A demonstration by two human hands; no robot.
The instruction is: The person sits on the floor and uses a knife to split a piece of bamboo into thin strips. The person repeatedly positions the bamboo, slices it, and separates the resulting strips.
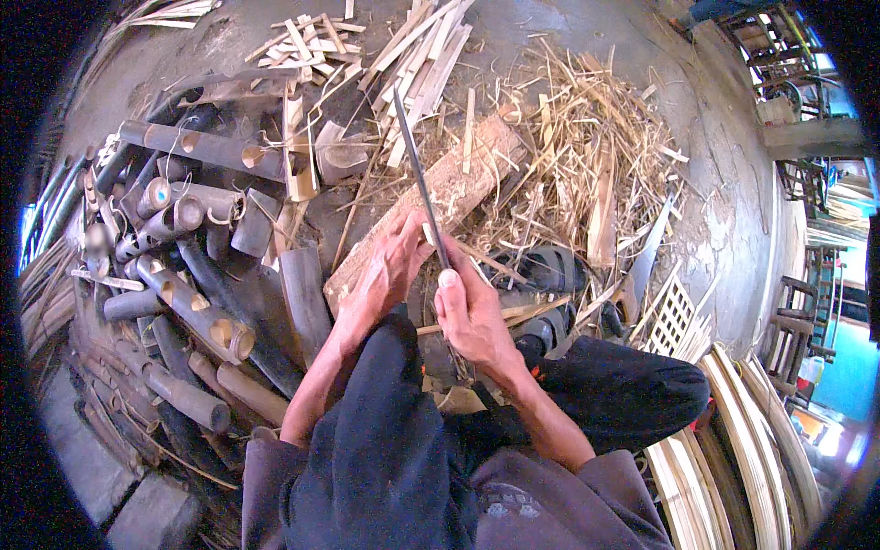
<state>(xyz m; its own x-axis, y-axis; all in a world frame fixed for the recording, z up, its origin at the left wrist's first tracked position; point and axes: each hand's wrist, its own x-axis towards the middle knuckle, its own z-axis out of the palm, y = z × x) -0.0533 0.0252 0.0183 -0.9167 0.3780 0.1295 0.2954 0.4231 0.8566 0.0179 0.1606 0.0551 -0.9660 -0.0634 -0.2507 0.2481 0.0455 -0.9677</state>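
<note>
My right hand (pixel 472 316) is wrapped round a long, narrow knife (pixel 417 170), its thumb lying along the back of the blade. Seen nearly edge-on, the dark blade points away from me and slightly left. Close against it, my left hand (pixel 390 266) pinches a pale bamboo strip (pixel 428 234); fingers and blade hide most of the strip. Under both hands lies a rough wooden block (pixel 481 170), running from near left to far right, with shavings on it.
Cut bamboo tubes (pixel 202 142) are heaped at left. Split strips (pixel 431 73) lie beyond the block, shavings (pixel 587 137) to its right. A handsaw (pixel 646 252) stands near my right knee, beside a woven bamboo lattice (pixel 674 316). Bundled bamboo slats (pixel 683 495) lie at lower right.
</note>
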